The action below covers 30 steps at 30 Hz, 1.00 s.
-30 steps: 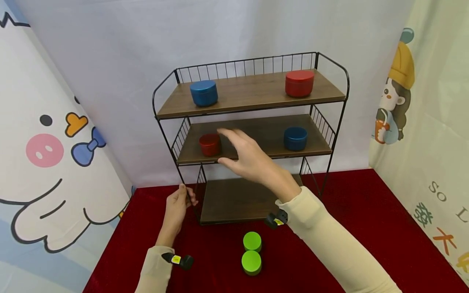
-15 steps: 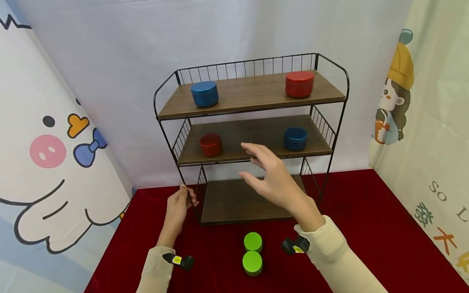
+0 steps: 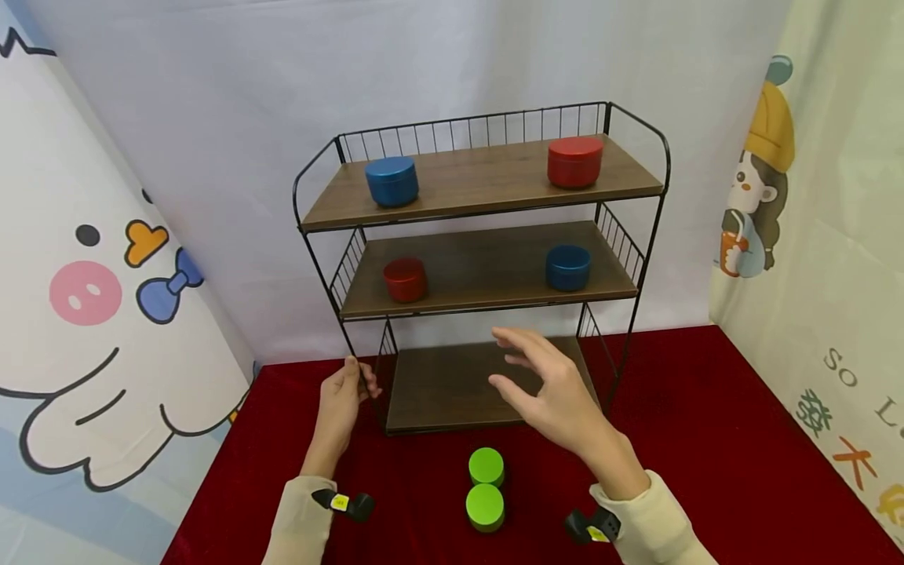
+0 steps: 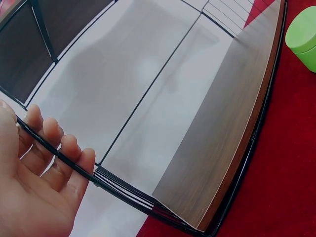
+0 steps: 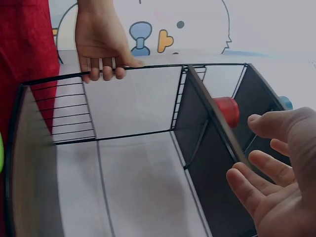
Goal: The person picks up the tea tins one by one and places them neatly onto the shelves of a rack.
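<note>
My left hand point(image 3: 344, 395) holds the front left post of a three-tier black wire shelf rack point(image 3: 487, 308); in the left wrist view its fingers point(image 4: 69, 148) curl round the thin black rod. In front of the bottom board, my right hand point(image 3: 558, 392) hangs in the air, thumb and fingers spread apart around nothing. Two round green tins point(image 3: 486, 466) stand close together on the red cloth, below and left of that hand. On the middle board sit a red tin point(image 3: 406, 280) at left and a blue tin point(image 3: 568, 267) at right.
The top board carries another blue tin point(image 3: 391, 181) at left and a larger red tin point(image 3: 575, 162) at right. Red cloth point(image 3: 706, 439) covers the table. A white curtain point(image 3: 452, 63) hangs behind the rack, with printed cloths on both sides.
My right hand has drawn away from the red tin on the middle board, moving down and to the right, still holding nothing. The left hand stays on the post.
</note>
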Available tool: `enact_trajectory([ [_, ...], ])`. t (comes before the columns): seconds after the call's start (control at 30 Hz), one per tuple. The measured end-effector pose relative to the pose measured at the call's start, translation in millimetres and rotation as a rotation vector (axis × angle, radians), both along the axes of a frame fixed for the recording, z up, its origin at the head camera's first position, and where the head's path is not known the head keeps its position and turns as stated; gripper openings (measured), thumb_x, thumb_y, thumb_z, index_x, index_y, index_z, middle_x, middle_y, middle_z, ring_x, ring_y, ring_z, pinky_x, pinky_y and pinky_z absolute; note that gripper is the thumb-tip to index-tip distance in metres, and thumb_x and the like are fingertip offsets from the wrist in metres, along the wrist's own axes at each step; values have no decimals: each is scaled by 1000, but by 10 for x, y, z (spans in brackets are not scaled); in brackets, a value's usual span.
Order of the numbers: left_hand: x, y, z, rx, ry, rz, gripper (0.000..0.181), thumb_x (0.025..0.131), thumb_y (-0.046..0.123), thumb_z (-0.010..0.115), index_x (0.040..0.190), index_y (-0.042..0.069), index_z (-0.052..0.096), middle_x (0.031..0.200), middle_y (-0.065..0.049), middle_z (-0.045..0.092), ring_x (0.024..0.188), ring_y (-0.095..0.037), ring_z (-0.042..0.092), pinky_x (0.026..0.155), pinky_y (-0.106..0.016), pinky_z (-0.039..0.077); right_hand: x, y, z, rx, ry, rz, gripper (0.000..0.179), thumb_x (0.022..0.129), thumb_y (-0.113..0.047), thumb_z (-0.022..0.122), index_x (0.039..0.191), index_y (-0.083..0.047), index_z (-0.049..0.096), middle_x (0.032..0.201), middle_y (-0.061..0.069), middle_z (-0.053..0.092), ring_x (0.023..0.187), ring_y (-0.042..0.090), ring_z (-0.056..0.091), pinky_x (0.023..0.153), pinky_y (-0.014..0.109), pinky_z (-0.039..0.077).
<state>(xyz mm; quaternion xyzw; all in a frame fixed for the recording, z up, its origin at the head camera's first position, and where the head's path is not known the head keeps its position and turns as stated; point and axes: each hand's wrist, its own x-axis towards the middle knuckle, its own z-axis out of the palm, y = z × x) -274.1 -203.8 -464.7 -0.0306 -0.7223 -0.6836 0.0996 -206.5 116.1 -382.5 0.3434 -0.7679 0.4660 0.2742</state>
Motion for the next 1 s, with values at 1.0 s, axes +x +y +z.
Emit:
enact_trajectory([
  [1.0,8,-4,4,7,0,4,55,112,40,34,92,-7,55,80,-4,56,75,-12,60,75,-24,58,243,118,-1012,100,-187,-42,61,86,3,80,142,-6,56,138,13,62,120,27,63,90,36,61],
])
